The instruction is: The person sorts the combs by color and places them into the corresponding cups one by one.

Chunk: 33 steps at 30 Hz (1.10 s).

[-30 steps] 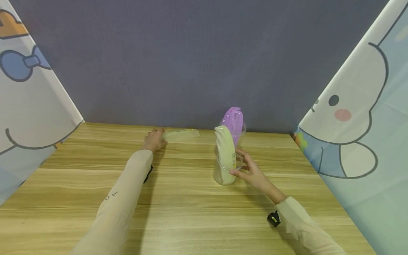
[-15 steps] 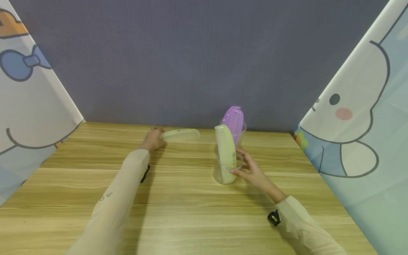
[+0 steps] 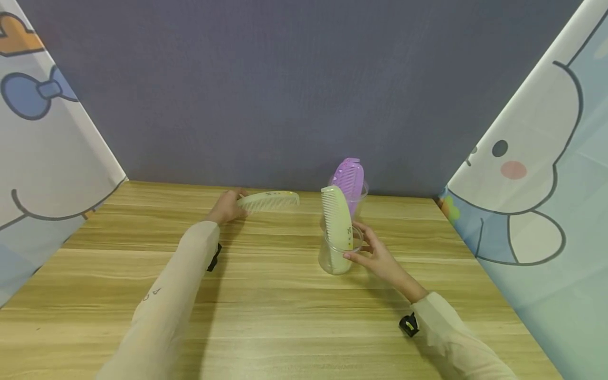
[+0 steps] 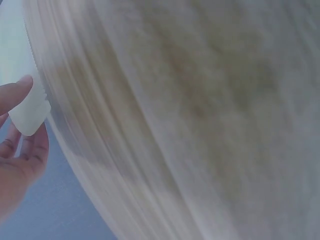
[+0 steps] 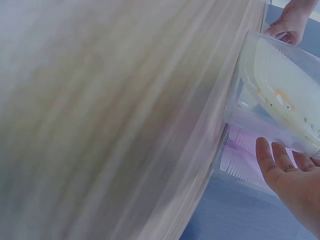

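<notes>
My left hand (image 3: pixel 228 206) pinches one end of a pale yellow-green comb (image 3: pixel 273 199) near the back of the table. In the left wrist view the thumb lies on one face of this comb (image 4: pixel 31 110) and fingers are behind it. My right hand (image 3: pixel 375 256) grips a clear plastic cup (image 3: pixel 326 258) by its rim, thumb in front and fingers at the far side. Pale green combs (image 5: pixel 285 95) stand in this cup, leaning with their upper ends above the rim. The cup's far side is partly hidden by the combs.
Right behind the gripped cup stands a second clear cup (image 3: pixel 364 191) with purple combs (image 3: pixel 349 182) in it. A dark grey panel (image 3: pixel 237 95) borders the back of the wooden table (image 3: pixel 266 316). Cartoon-printed sheets (image 3: pixel 527 221) flank both sides.
My left hand has shifted slightly left, and its comb has turned from lying flat so that its face and teeth show. The right hand and its cup stay put.
</notes>
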Tool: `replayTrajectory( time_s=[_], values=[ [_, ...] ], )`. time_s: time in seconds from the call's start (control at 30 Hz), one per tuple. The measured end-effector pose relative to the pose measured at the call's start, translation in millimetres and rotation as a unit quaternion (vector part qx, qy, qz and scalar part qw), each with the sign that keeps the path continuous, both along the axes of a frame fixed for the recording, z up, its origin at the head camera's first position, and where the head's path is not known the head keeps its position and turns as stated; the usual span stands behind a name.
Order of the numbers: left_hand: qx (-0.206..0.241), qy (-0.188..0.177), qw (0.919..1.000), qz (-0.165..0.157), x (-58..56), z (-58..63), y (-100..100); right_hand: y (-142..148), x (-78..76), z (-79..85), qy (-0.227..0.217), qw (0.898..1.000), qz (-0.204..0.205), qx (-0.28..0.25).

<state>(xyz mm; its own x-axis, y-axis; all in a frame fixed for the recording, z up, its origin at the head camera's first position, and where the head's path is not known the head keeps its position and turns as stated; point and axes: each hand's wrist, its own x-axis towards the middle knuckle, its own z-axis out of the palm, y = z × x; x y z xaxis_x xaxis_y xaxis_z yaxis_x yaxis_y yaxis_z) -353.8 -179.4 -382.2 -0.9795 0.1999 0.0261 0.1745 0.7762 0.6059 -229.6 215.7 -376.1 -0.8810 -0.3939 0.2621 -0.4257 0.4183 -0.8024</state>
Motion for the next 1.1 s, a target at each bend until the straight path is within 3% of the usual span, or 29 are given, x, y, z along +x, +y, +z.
replayTrajectory(
  time_s=[0.23, 0.5, 0.77, 0.93, 1.1],
  values=[
    [0.015, 0.021, 0.9997, -0.004, 3.0, 1.7, 0.7, -0.2, 0.0, -0.5, 0.005, 1.000, 0.000, 0.003],
    [0.083, 0.016, 0.9960, -0.029, 6.6, 8.0, 0.3, 0.2, 0.6, 0.6, 0.002, 1.000, -0.003, 0.000],
    [0.122, 0.016, 0.9922, -0.025, 9.6, 16.6, 4.0, -0.2, 0.8, 1.7, 0.004, 1.000, 0.002, -0.003],
    [0.178, 0.011, 0.9838, -0.016, 9.1, 18.6, 6.8, -0.3, 0.5, 1.1, 0.002, 1.000, 0.002, -0.005],
    [0.207, 0.045, 0.9773, -0.012, 8.8, 19.4, 10.9, -0.4, 0.6, 0.5, 0.003, 1.000, 0.003, -0.005]
  ],
)
